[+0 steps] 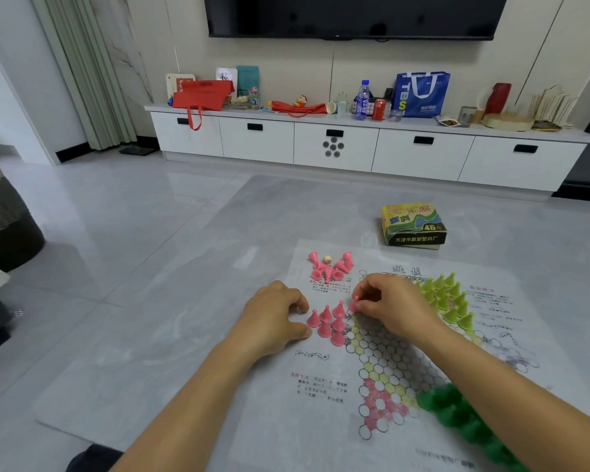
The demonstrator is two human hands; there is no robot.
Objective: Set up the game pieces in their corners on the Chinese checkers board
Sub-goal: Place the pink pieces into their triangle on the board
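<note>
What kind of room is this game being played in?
Most likely a home living room. A big television hangs on the wall above a long white cabinet cluttered with bags and bottles, and the paper board lies spread on the tiled floor.

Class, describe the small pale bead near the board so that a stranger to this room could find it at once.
Start at the paper game sheet on the grey floor and go to its far left corner, where a loose heap of pink pieces lies tipped over. The pale bead sits in the middle of that heap. It alone is round and cream-coloured; everything around it is a pink cone.
</note>
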